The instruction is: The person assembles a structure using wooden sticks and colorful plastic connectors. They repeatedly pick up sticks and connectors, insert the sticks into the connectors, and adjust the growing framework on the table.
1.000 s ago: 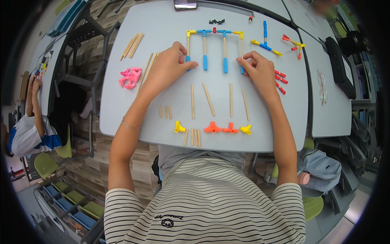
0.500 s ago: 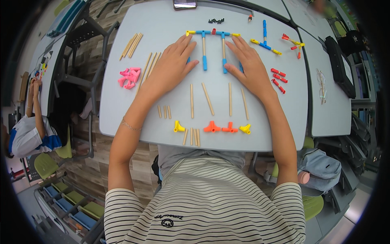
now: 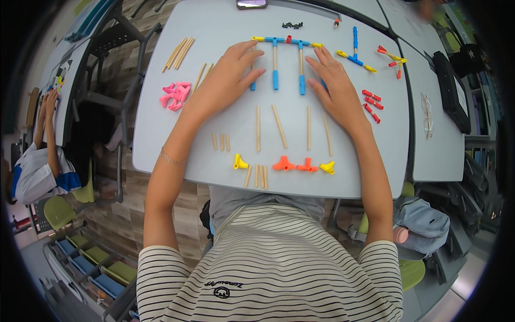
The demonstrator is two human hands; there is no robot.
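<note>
My left grip [image 3: 228, 75] and right grip [image 3: 333, 83] were spread, fingertips by either end of the blue-and-yellow frame [image 3: 275, 40]; I couldn't tell whether they touched it. It lay between and just beyond them.

A short line of dark lettering [image 3: 230, 283] stands on the striped shirt [image 3: 300, 263], in the lower part of the frame, left of centre; it is small and slanted. Just below it, on the same shirt, sits a round black emblem [image 3: 221, 292]. On the phone [image 3: 251, 4] at the top edge, the screen is too cut off to read.
</note>
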